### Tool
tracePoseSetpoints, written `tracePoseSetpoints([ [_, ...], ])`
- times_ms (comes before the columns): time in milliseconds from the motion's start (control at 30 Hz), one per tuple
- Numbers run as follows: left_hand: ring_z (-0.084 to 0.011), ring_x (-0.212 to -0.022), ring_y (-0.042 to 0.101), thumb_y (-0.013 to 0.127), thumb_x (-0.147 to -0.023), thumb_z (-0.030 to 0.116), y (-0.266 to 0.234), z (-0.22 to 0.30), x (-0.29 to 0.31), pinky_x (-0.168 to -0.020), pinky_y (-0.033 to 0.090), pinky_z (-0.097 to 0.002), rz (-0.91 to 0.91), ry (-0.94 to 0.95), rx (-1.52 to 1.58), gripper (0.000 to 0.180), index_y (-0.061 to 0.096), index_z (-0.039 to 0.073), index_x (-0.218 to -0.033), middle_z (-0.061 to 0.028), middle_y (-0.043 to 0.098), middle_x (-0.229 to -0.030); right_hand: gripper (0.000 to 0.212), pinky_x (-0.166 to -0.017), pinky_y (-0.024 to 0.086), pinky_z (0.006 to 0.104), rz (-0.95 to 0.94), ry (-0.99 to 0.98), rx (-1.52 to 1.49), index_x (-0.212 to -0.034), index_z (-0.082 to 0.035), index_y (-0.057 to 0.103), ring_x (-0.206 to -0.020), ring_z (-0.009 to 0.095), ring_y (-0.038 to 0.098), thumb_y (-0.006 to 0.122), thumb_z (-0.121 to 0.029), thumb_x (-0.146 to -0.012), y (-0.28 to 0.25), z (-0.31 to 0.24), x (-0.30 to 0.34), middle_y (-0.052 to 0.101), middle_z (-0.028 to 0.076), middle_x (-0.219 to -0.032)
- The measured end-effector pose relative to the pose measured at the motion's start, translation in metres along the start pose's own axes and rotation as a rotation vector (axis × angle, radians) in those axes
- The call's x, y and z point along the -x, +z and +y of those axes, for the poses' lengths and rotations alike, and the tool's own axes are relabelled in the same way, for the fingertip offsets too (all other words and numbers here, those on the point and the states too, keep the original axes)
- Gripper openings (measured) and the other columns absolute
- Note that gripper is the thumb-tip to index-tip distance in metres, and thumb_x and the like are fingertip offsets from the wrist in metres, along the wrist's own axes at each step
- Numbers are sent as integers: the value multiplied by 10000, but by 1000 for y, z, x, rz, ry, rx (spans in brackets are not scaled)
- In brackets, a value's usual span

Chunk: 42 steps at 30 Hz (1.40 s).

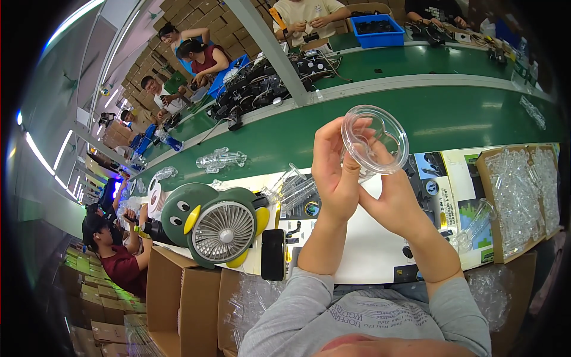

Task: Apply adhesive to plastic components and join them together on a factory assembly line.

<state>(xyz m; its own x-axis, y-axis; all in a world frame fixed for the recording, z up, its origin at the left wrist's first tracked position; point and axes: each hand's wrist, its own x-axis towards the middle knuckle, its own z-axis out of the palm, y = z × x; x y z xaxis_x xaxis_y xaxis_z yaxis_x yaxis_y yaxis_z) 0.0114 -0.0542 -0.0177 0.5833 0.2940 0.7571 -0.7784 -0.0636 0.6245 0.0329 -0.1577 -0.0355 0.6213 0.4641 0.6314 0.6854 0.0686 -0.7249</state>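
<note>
Both my hands hold a clear plastic cup-shaped part (399, 159) with a wide round rim, raised above the work surface and tilted toward me. My left hand (333, 163) grips it from the left side, fingers bent around its edge. My right hand (389, 199) is closed on its lower right side, with some fingers seen through the clear plastic. The wrists are close together. Left of my left hand, a clear plastic part (292, 189) lies on the printed cardboard sheet (366, 253). A similar clear part (476, 225) lies to the right.
A green penguin-shaped fan (205, 202) and a black phone (273, 254) stand at left. A cardboard box (499, 241) of clear parts sits at right; another open box (172, 291) is lower left. Beyond the green conveyor belt (452, 119), co-workers sit near a blue bin (376, 40).
</note>
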Motion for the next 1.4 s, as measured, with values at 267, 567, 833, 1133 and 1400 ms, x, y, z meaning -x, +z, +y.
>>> tracePoseSetpoints([
  [267,-203,-957,566,520,-908,187,0,0,-1,-860,449,-327,2,1,12,352,428,-36,-1164,-159,569,-1089,703,-914,401,402,12,-20,20,-1330,-3,326,-1099,367,494,659,-111,-720,0,1,0,486,216,-1207],
  [567,-204,-958,565,516,-910,188,0,0,-1,-861,448,-325,3,9,-2,350,428,-36,-1165,-158,566,-1092,704,-913,402,402,9,-12,2,-1329,-2,326,-1096,368,495,661,-110,-719,0,0,-1,488,217,-1201],
  [833,-203,-977,559,505,-917,199,-1,-1,1,-877,437,-331,-12,-10,8,344,434,-31,-1163,-150,562,-1099,695,-905,416,392,20,-9,19,-1321,-8,338,-1098,367,500,668,-104,-717,1,2,1,490,216,-1206],
  [1133,-204,-982,559,504,-918,207,-2,-2,1,-881,433,-334,-13,-2,-12,347,435,-28,-1165,-141,561,-1099,674,-905,416,395,15,-17,17,-1313,-21,354,-1098,363,503,665,-100,-720,1,0,1,490,211,-1210],
  [1400,-207,-984,558,503,-917,217,-2,-2,0,-882,432,-334,-20,-3,-18,358,429,-32,-1164,-147,558,-1097,672,-906,415,390,21,12,4,-1313,-27,356,-1094,357,507,665,-108,-721,2,0,1,497,200,-1206],
])
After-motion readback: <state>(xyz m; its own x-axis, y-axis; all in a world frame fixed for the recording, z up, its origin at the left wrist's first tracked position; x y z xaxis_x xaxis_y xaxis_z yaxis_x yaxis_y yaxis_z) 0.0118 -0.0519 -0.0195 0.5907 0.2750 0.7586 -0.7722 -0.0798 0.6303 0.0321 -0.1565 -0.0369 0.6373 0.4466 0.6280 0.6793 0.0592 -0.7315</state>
